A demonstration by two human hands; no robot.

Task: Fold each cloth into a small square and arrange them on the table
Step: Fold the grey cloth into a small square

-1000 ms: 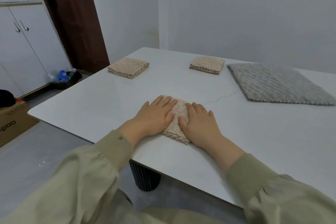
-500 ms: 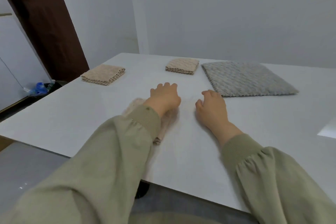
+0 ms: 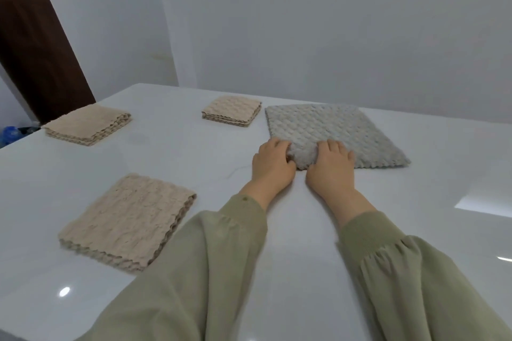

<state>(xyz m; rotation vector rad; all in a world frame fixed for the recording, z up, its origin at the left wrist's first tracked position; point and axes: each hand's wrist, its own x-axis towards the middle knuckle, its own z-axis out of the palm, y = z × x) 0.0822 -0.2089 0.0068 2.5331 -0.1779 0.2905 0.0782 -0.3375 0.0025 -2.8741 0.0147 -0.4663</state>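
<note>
- Gripping the near corner of the grey cloth (image 3: 332, 130) with the left hand (image 3: 273, 165) and right hand (image 3: 331, 167) side by side, fingers curled into bunched fabric.
- Lying otherwise flat far across the counter (image 3: 415, 216), just beside the middle beige square (image 3: 231, 111).
- Sitting folded, well apart: near beige square (image 3: 124, 219), far-left beige square (image 3: 87, 124).

White table (image 3: 194, 163): folded near beige cloth (image 3: 127, 221), left beige cloth (image 3: 88, 124), far beige cloth (image 3: 232, 111); grey cloth (image 3: 340, 127) spread rt.
</note>
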